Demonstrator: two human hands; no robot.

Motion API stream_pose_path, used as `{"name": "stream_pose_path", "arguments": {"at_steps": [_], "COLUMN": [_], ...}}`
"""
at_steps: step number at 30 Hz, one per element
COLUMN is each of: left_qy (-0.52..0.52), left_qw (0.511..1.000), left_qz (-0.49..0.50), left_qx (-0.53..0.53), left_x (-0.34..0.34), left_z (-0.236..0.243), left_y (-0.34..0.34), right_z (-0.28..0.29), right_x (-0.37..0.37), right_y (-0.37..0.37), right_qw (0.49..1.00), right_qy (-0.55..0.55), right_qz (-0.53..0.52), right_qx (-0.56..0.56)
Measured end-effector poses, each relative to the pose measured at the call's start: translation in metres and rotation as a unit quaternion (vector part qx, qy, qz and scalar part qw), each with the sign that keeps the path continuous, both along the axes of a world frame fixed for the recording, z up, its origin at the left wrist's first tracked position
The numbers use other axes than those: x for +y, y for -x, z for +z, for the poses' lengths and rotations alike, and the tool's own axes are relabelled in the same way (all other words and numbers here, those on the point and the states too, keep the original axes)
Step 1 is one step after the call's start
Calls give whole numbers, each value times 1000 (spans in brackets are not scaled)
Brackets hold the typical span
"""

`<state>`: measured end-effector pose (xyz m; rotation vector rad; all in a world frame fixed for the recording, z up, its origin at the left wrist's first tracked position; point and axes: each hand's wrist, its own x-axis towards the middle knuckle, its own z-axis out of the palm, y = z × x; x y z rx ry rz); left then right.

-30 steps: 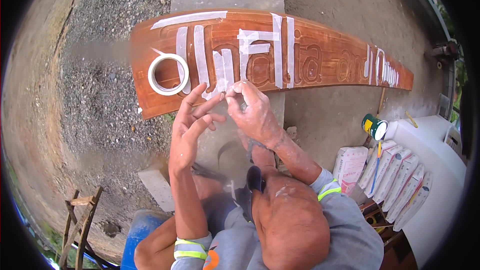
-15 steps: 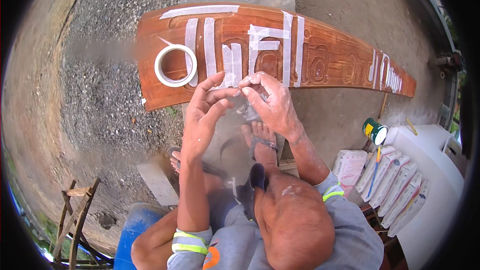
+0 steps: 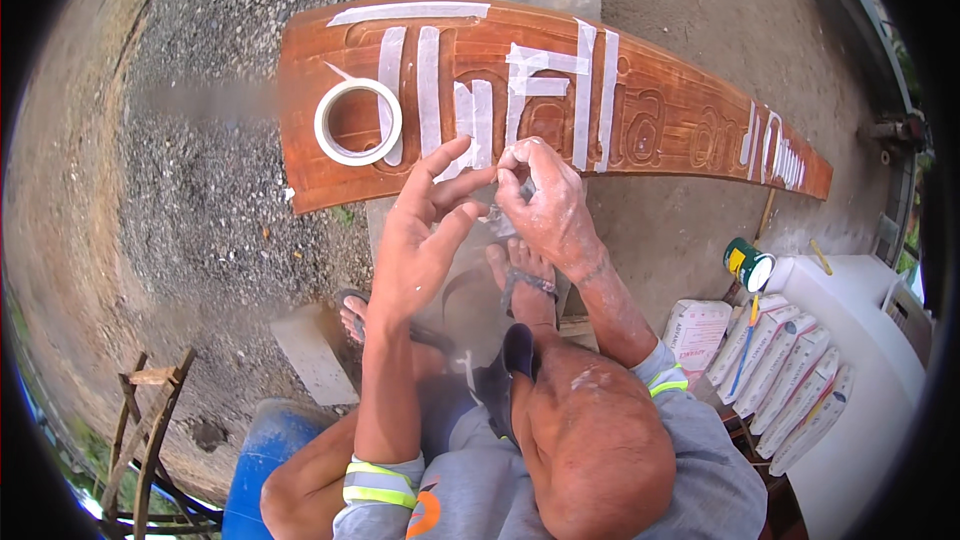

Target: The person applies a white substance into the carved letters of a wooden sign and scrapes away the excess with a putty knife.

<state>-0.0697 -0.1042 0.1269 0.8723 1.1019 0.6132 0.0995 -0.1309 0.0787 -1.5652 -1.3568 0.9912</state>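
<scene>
While the carved wooden sign (image 3: 640, 90) is lying flat on the gravel ground (image 3: 190, 190), the right hand (image 3: 545, 205) is pinching a small piece of masking tape (image 3: 492, 178) between thumb and fingers just over its lower edge. Beside it, the left hand (image 3: 425, 240) is touching the same piece with fingers spread. A tape roll (image 3: 358, 121) is resting on the sign's left end.

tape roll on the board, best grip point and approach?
The tape roll lies flat on the carved wooden board, open core up, apart from both hands. Probably come from above and pinch the ring wall, one finger in the core and thumb outside. Its near rim seems best, closest to the left hand, with bare board around it.
</scene>
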Motion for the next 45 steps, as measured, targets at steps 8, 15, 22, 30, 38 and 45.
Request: {"name": "stream_pose_path", "arguments": {"at_steps": [8, 15, 22, 30, 38, 45], "left_qy": [4, 19, 65, 64, -23, 3], "left_qw": [999, 998, 987, 990, 992, 987], "left_qz": [42, 54, 45, 26, 84, 159], "left_qx": [27, -28, -136, -124, 89, -21], "left_x": [4, 1, -2, -4, 3, -10], "left_z": [-9, -10, 10, 13, -5, -3], "left_y": [10, 2, -9, -9, 10, -27], "right_z": [2, 10, 3, -3, 7, 13], "right_x": [-1, 1, 1, 2, 3, 1], "right_y": [-2, 2, 5, 2, 2, 11], "right_qw": [993, 999, 994, 986, 995, 984], "right_qy": [16, -35, -85, -132, -48, -137], "right_qz": [-42, -21, -59, -55, -91, -82], "right_qx": [112, 33, -38, -92, 15, -74]}}
